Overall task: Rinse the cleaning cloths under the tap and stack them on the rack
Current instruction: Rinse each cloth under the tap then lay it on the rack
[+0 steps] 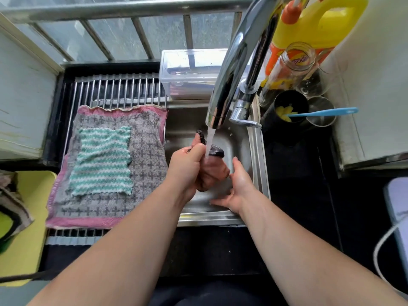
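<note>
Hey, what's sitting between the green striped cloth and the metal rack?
A grey cross-patterned cloth with a pink border, spread flat: the green striped cloth lies on it, and it lies on the rack. The head view shows this.

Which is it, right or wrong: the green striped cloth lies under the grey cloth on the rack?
Wrong. The head view shows the green striped cloth lying on top of the grey cloth, not under it; both are on the rack.

Large cloth (pixel 145 155): grey, dark crosses, pink border. Small cloth (pixel 102 161): teal-white zigzag stripes. Wet cloth (pixel 215 171): dull pink-brown, black edge. Jug (pixel 331 25): yellow, orange cap. Surface (pixel 298 195): black.
</note>
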